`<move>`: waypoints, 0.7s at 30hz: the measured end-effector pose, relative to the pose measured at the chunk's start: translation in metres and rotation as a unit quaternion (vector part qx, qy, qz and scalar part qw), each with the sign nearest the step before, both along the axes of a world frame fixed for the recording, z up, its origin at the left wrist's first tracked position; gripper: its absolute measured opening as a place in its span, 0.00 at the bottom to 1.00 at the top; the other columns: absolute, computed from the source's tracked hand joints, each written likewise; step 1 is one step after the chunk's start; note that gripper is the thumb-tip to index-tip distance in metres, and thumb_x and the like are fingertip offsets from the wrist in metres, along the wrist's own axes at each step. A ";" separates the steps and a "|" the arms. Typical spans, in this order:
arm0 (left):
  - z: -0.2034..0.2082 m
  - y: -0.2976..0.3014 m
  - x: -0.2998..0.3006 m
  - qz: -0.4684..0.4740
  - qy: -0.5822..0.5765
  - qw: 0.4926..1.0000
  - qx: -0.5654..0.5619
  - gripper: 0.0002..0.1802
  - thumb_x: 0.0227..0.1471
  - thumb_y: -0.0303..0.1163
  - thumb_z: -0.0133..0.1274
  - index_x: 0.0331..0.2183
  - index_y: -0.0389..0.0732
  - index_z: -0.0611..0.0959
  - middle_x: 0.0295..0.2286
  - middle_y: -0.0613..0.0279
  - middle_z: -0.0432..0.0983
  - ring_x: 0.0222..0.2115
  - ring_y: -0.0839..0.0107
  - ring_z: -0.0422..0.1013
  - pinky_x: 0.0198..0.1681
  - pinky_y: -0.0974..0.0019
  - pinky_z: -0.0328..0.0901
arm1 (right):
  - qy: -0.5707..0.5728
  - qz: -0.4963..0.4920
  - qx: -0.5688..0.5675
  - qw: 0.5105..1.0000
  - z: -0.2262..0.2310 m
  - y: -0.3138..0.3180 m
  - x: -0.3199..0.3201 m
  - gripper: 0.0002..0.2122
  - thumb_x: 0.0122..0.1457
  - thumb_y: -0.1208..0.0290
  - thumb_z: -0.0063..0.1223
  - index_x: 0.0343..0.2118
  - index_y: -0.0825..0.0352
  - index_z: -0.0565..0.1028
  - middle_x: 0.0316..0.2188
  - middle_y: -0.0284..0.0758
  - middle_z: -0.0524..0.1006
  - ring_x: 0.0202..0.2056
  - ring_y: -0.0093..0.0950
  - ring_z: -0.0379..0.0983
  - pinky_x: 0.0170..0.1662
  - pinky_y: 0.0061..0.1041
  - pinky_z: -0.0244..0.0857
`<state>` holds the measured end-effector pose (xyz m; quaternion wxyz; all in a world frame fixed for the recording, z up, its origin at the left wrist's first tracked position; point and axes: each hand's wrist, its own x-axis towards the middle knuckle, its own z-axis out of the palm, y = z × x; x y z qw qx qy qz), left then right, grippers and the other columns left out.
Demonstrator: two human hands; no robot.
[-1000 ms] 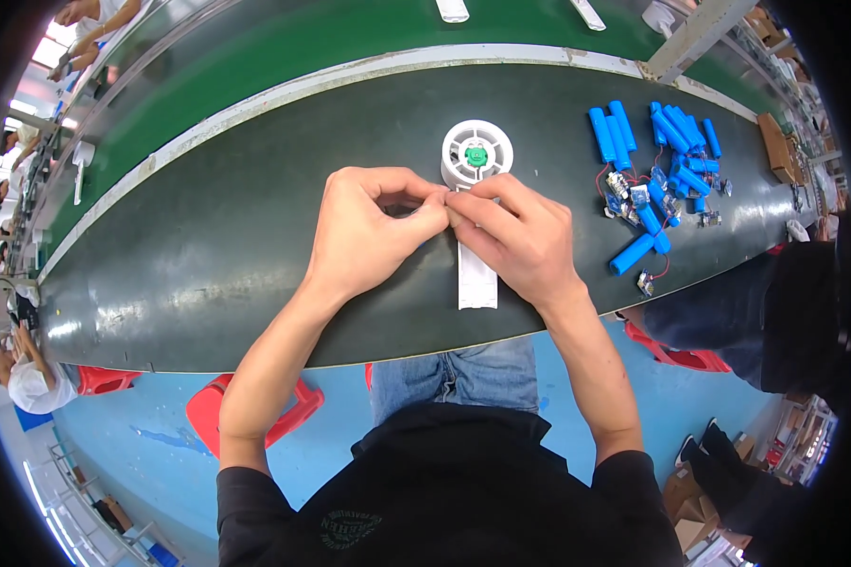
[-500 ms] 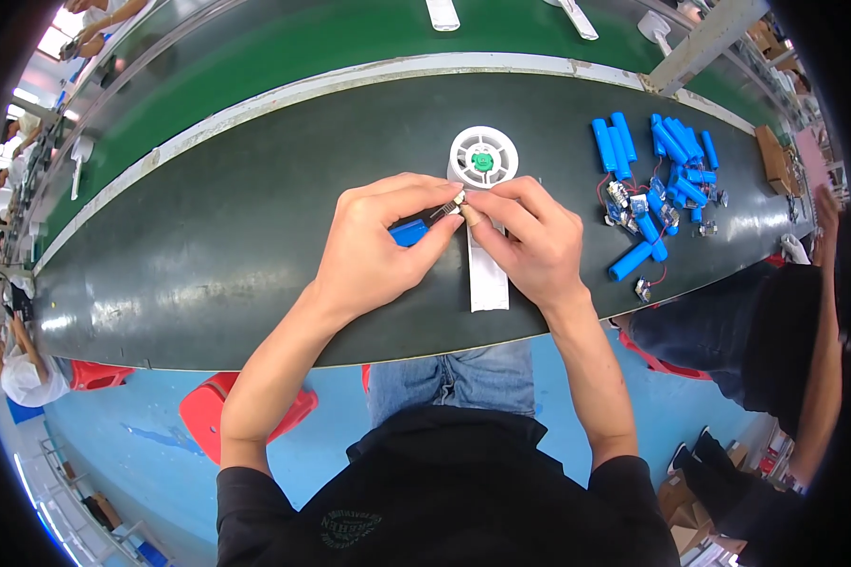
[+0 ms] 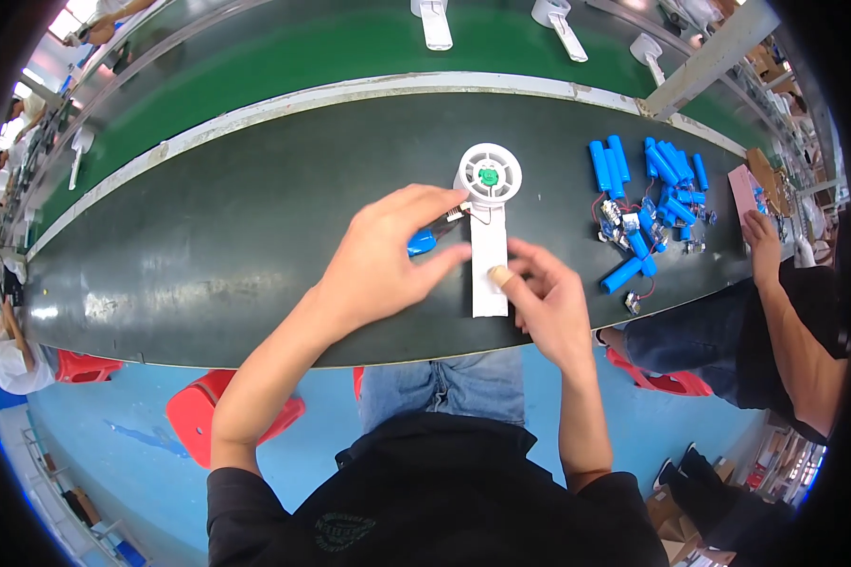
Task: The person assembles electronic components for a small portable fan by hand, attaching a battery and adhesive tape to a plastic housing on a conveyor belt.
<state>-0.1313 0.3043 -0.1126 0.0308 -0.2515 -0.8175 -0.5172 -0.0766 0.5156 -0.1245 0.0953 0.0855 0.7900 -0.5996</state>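
A white handheld fan body (image 3: pixel 489 260) lies on the dark table in front of me, its round head away from me with a green centre (image 3: pixel 489 177). My left hand (image 3: pixel 383 250) is curled around a blue cylindrical battery (image 3: pixel 423 243), the thumb held apart and the index fingertip by a small white connector (image 3: pixel 464 207). Thin dark wire runs from the connector to the fan's head. My right hand (image 3: pixel 550 302) grips the lower handle, its thumb on top and its fingers at the right edge, partly hidden.
Several blue batteries with wires and circuit boards (image 3: pixel 638 227) lie in a pile at the right. Beyond the white rail (image 3: pixel 350 93), more white fan bodies (image 3: pixel 435 26) rest on a green belt (image 3: pixel 331 57). A co-worker's hand (image 3: pixel 761 241) touches a pink box at the far right.
My right hand has left the connector and moved down toward me onto the fan's handle. My left thumb has lifted away from the connector. The co-worker's arm has reached the table.
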 end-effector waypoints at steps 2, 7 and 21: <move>-0.006 -0.006 0.006 0.010 0.043 0.996 -0.083 0.27 0.43 0.21 0.62 0.49 0.35 0.79 0.37 0.52 0.79 0.35 0.56 0.76 0.42 0.61 0.70 | -0.085 0.040 -0.069 0.993 0.003 -0.002 -0.001 0.17 0.59 0.75 0.58 0.51 0.74 0.74 0.28 0.28 0.77 0.16 0.10 0.63 0.17 0.12 0.55; -0.005 -0.036 -0.014 0.086 -0.037 0.993 -0.067 0.30 0.44 0.21 0.57 0.53 0.37 0.77 0.29 0.56 0.77 0.29 0.68 0.73 0.36 0.65 0.69 | -0.028 0.084 -0.108 0.990 0.019 -0.016 -0.051 0.14 0.60 0.75 0.55 0.48 0.74 0.75 0.24 0.27 0.76 0.15 0.10 0.62 0.17 0.12 0.55; -0.037 -0.209 -0.238 0.468 0.098 0.841 -0.253 0.20 0.47 0.34 0.56 0.41 0.33 0.85 0.33 0.43 0.81 0.36 0.51 0.78 0.43 0.56 0.70 | 0.115 0.185 -0.075 0.973 -0.033 -0.236 -0.323 0.13 0.57 0.68 0.59 0.36 0.76 0.80 0.21 0.32 0.77 0.20 0.19 0.73 0.25 0.20 0.70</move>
